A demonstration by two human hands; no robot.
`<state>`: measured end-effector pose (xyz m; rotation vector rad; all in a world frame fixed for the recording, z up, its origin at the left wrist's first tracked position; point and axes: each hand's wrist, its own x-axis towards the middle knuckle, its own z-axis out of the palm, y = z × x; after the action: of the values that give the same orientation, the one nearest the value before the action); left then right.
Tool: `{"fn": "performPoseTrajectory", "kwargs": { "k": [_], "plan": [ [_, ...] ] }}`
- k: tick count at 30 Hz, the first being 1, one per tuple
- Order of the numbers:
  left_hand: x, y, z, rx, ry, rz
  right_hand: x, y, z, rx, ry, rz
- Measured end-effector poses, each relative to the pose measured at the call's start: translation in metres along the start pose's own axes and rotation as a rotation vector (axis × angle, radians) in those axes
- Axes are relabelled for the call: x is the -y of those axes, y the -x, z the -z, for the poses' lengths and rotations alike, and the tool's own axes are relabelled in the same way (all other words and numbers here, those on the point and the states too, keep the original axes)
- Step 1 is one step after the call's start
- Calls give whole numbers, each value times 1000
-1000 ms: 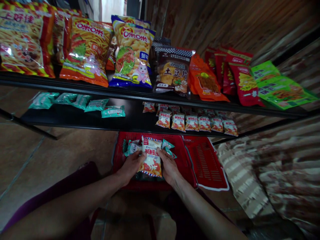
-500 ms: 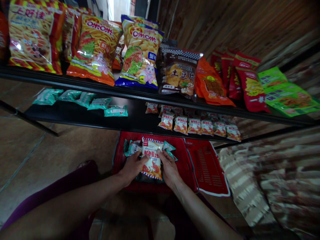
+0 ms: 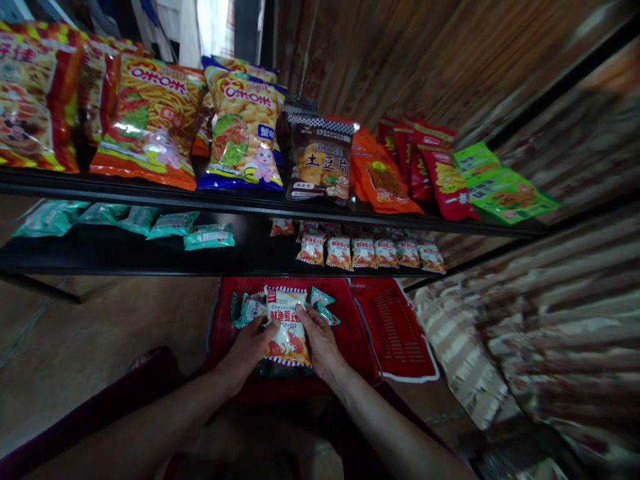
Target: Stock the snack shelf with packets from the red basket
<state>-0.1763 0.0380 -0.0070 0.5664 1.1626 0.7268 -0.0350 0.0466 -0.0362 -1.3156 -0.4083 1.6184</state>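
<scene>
Both hands hold a stack of white snack packets with red print, over a red plastic basket on the floor. My left hand grips the stack's left side and my right hand grips its right side, fingers closed on it. Small teal packets lie in the basket behind and beside the stack.
A black two-tier shelf stands ahead. Large chip bags fill the upper tier. The lower tier has teal packets at left and small white-red packets at right. A second red basket lies to the right.
The camera view has shifted, so the shelf and basket sit further left. Both hands keep their grip on the packet stack in the basket.
</scene>
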Motion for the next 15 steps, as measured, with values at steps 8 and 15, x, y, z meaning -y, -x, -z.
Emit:
{"fn": "performPoseTrajectory", "kwargs": {
  "k": [8, 15],
  "plan": [
    [10, -10, 2, 15, -9, 54, 1, 0, 5, 33, 9, 15],
    [-4, -12, 4, -88, 55, -17, 0, 3, 8, 27, 108, -28]
  ]
}}
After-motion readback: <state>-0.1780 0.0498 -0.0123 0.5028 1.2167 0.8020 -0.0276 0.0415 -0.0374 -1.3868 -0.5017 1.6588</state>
